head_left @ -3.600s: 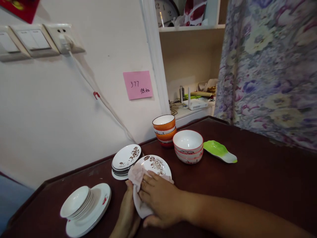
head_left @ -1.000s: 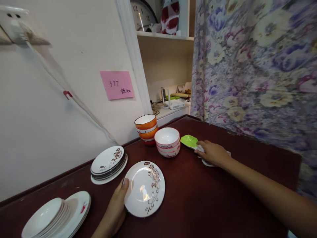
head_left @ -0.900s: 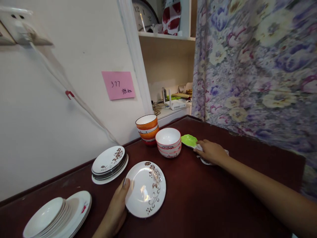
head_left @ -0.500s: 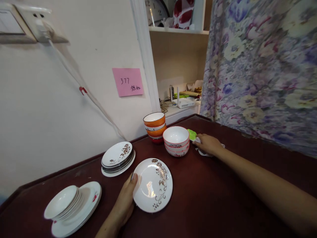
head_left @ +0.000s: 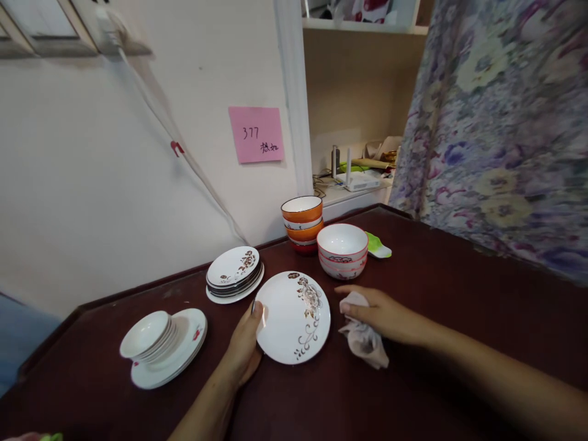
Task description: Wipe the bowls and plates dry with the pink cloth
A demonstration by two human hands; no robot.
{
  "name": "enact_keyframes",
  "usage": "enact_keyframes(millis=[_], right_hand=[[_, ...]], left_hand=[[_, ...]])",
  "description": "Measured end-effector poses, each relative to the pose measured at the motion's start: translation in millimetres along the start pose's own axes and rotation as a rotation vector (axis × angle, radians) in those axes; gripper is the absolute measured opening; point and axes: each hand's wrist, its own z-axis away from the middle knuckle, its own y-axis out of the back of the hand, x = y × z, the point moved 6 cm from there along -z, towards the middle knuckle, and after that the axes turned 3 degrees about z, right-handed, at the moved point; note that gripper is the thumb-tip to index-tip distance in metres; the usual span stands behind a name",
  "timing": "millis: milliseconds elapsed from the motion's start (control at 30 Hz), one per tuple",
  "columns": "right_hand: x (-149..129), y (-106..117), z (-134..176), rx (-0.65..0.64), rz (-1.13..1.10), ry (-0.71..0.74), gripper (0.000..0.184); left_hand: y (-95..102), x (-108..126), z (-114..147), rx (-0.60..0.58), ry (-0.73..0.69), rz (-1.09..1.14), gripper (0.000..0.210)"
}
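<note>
My left hand point(head_left: 245, 343) grips the left rim of a white plate point(head_left: 287, 321) with brown flower patterns, thumb on top and fingers beneath. The plate is tilted toward me above the dark red table point(head_left: 294, 407). To its right, my right hand point(head_left: 379, 312) is closed on a crumpled pale cloth point(head_left: 362, 337), which hangs below the fingers. Behind the right hand stands a stack of white bowls with pink rims point(head_left: 342, 254). Left of the held plate, a stack of similar flowered plates point(head_left: 233, 269) lies on the table.
Orange and red bowls point(head_left: 302, 223) are stacked near the wall. A green and white spoon-like dish point(head_left: 379, 246) lies beside the white bowls. Small white dishes point(head_left: 146, 335) sit on larger white plates point(head_left: 195, 334) at left. A flowered curtain point(head_left: 500, 135) hangs at right.
My right hand has come from beside the green dish toward the held plate, bringing the cloth along. The green and white dish now shows more fully. My view has shifted slightly left and down.
</note>
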Motion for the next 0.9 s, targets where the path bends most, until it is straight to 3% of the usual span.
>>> enact_keyframes(millis=[167,367,567,667,900], right_hand=[[-4,-48,-15,-0.065,-0.294,-0.019,0.041],[6,-52,-21,0.105,-0.407,-0.119,0.029],[21,-20,12,0.121,-0.444,-0.170,0.031],[36,5,36,0.136,-0.477,-0.192,0.031],[64,62,76,0.306,-0.410,-0.329,0.025]], left_hand=[[2.0,0,2,-0.030,0.013,0.038,0.065],[3.0,-5,-3,-0.103,0.054,-0.021,0.067],[-5.6,1,-10,-0.267,-0.016,-0.144,0.063],[-4.8,1,-15,-0.247,-0.027,-0.206,0.056],[-1.8,-1,-18,-0.203,-0.034,-0.271,0.051]])
